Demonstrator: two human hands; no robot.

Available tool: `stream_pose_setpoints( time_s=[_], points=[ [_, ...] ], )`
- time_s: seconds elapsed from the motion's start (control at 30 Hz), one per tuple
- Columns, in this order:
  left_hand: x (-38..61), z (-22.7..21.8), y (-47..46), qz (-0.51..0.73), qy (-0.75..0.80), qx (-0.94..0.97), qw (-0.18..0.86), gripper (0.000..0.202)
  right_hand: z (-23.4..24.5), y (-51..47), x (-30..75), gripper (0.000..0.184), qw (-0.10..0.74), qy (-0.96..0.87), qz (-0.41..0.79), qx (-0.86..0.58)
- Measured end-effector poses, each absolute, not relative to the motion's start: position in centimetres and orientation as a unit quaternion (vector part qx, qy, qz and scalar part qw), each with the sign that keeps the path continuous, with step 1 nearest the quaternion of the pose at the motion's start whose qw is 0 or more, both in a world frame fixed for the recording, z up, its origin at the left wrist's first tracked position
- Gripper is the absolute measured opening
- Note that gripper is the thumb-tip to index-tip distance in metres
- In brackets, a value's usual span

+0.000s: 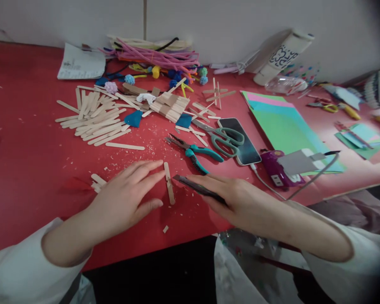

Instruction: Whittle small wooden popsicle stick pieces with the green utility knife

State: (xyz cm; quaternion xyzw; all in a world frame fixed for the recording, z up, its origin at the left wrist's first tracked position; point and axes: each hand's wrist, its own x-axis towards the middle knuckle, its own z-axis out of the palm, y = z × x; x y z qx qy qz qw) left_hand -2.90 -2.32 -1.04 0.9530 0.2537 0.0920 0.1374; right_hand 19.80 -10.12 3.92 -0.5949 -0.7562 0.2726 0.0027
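Note:
My left hand [126,196] lies flat on the red table [25,169], fingers stretched out, its fingertips beside a wooden craft stick [169,183] that lies near the front edge. My right hand [237,200] grips a dark utility knife [194,185], whose blade tip points left, close to the stick. Small wood shavings and cut stick pieces [96,182] lie scattered around both hands.
Teal-handled pliers [193,153], green scissors [223,137] and a phone [240,140] lie behind my hands. A pile of craft sticks [95,118], pipe cleaners [158,57], coloured paper sheets [281,126], a purple glue gun [280,171] and a white bottle [281,55] crowd the back.

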Motion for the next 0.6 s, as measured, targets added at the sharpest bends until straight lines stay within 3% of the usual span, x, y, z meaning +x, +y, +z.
stream_pose_setpoints(
  time_s=[0.1, 0.17, 0.6],
  points=[
    [-2.6, -1.5, -2.2, 0.059, 0.264, 0.958, 0.100, 0.071, 3.9, -10.1, 19.8, 0.049, 0.012, -0.763, 0.267, -0.589],
    [-2.1, -1.6, -2.3, 0.043, 0.264, 0.960, 0.084, 0.077, 3.8, -10.0, 19.8, 0.048, 0.018, -0.772, 0.264, -0.578],
    [0.4, -1.6, -2.1, 0.042, 0.293, 0.954, 0.049, 0.074, 4.3, -10.2, 20.0, 0.049, 0.044, -0.756, 0.311, -0.575]
  ],
)
